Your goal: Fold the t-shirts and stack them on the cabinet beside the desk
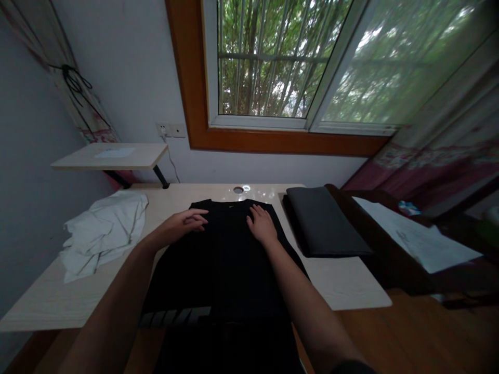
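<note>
Black shirt [237, 259], lower centre of the frame, lies beneath the loosely spread left hand [187, 222] and flattened right hand [262, 224]. It should handle soft and light, best gripped by its shoulders [200, 204]. White cloth [107, 228] lies frame-left on the table [343, 285].

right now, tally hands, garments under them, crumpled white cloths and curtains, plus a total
Hands: 2 (left hand, right hand)
Garments: 1 (black garment)
White cloths: 1 (crumpled cloth)
Curtains: 2 (left curtain, right curtain)
Total: 6
</note>
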### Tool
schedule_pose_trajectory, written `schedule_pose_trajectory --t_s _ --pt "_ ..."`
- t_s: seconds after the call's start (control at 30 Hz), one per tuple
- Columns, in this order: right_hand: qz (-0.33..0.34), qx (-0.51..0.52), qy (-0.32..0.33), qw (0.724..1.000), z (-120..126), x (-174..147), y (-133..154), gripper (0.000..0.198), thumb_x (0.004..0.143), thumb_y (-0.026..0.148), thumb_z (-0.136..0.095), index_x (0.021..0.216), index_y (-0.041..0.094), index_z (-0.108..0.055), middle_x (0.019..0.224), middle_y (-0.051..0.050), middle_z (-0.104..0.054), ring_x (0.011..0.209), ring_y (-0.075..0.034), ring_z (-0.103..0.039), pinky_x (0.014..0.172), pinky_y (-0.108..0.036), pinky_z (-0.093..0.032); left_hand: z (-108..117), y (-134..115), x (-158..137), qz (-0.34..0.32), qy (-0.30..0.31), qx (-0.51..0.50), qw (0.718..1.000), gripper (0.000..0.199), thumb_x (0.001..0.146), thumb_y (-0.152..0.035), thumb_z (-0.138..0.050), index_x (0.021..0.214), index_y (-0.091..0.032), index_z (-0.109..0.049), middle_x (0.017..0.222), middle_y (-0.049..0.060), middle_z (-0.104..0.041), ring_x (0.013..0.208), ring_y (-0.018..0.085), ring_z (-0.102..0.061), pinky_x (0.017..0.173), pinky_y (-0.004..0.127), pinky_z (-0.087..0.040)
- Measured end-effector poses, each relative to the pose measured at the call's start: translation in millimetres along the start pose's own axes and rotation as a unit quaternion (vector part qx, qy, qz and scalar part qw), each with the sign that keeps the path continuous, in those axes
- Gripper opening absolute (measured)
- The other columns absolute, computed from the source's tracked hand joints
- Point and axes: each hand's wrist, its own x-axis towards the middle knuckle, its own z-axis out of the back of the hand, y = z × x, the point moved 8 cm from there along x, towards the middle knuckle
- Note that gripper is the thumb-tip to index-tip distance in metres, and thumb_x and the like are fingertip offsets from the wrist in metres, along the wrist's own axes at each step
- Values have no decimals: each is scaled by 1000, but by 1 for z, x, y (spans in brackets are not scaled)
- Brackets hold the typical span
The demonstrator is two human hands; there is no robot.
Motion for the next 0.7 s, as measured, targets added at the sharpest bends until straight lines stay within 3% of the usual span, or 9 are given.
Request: schedule_pose_trajectory --t_s 0.1,0.17,0.37,0.5,0.6,0.7 --pt "0 1 1 1000 0 0 0 51 101 35 -44 146 13 -52 157 -13 -44 149 -25 -34 124 -43 -20 36 13 -21 -13 -138 7 990 46 92 -48 -58 128 -20 -61 110 9 -73 99 21 -70 92 38 -55" --pt "0 1 0 1000 0 0 0 50 101 35 -44 146 13 -52 157 -13 -44 149 -25 -34 123 -43 -20 52 30 -38 -12 -189 60 980 44 90 -48 -61 124 -20 -64 109 9 -73 102 23 -69 94 40 -54" --pt "9 0 -21 1000 3 0 1 47 100 33 -46 141 13 -57 153 -14 -50 146 -26 -39 122 -45 -25 44 73 -82 -87 -169 262 946 37 84 -40 -66 117 -21 -66 112 8 -66 104 25 -63 89 41 -53" --pt "35 6 -56 998 13 -3 7 41 98 29 -49 135 15 -61 143 -13 -58 136 -27 -48 116 -45 -34 34 90 -98 -97 -164 320 928 39 80 -33 -67 116 -19 -63 112 8 -64 106 28 -58 94 44 -49" --pt "102 17 -86 991 27 -9 23 34 98 26 -52 128 19 -66 134 -11 -64 126 -27 -53 109 -45 -40 29 94 -99 -101 -163 333 923 38 78 -23 -62 116 -19 -63 113 7 -63 109 27 -56 98 44 -47" --pt "211 24 -86 973 37 -20 51 27 99 25 -53 120 21 -69 124 -9 -68 118 -27 -56 104 -45 -42 28 94 -97 -101 -168 334 922 34 79 -19 -58 112 -19 -64 110 7 -63 109 26 -56 99 44 -46"
